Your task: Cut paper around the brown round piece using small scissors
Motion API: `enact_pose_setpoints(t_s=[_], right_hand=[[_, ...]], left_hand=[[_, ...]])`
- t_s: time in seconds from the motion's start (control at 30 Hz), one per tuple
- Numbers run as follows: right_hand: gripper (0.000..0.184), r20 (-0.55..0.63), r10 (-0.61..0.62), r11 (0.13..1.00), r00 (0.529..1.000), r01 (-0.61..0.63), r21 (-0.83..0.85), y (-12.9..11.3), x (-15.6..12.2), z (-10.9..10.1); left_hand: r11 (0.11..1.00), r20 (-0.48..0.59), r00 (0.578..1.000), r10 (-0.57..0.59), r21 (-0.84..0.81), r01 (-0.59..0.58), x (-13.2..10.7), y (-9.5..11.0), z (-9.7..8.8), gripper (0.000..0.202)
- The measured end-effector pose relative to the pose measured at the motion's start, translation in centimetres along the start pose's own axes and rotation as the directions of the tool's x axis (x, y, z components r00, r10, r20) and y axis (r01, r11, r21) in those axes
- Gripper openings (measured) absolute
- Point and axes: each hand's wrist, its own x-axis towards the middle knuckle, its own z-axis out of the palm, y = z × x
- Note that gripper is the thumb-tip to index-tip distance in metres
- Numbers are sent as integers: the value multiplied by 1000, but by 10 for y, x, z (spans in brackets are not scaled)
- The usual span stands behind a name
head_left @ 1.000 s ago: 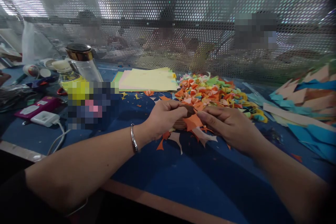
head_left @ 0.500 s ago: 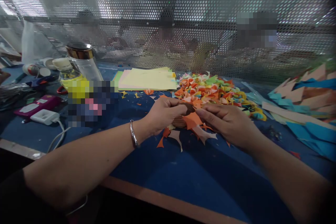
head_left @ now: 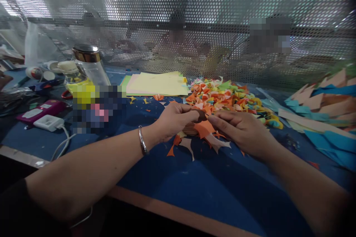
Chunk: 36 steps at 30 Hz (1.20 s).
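Note:
In the middle of the table, my left hand (head_left: 176, 120), with a silver bangle at the wrist, is closed in a pinch. Facing it, my right hand (head_left: 240, 127) also pinches, its thumb and forefinger almost meeting the left fingertips. Whatever lies between the fingertips is too small and dark to make out. Just beneath them is an orange paper scrap (head_left: 204, 129) with curved cut edges, beside pale pink paper scraps (head_left: 187, 144). Behind the hands rises a heap of small folded paper pieces (head_left: 222, 94) in orange, yellow, green and pink.
A stack of coloured paper sheets (head_left: 155, 84) lies behind my left hand. At left stand a glass bottle (head_left: 96, 72) and a yellow drink bottle (head_left: 76, 77), near a white charger (head_left: 49, 123). Pointed folded paper (head_left: 328, 103) fills the right. A perforated screen (head_left: 208, 18) closes the back.
Both hands stay almost in place, fingertips still together. The view has shifted very slightly; the scraps and the heap look the same.

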Motion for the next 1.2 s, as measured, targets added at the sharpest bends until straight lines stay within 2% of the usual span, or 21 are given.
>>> enact_pose_setpoints(t_s=[0.17,0.37,0.57,0.93,1.2], right_hand=[[63,-3,8,1000,1000,-8,-4,1,0,1],[64,10,16,1000,1000,-16,-15,2,0,2],[64,3,7,1000,1000,-7,-5,-2,0,2],[66,28,27,999,999,-26,-46,3,0,2],[66,37,25,997,999,-22,-69,3,0,1]], left_hand=[[999,18,999,33,41,-34,1,0,-2,20],[997,40,998,37,60,-40,2,-1,-3,15],[994,45,998,49,95,-54,2,-1,-5,22],[992,59,998,15,126,-22,4,-2,-7,11],[990,77,997,7,141,-18,3,0,-8,13]])
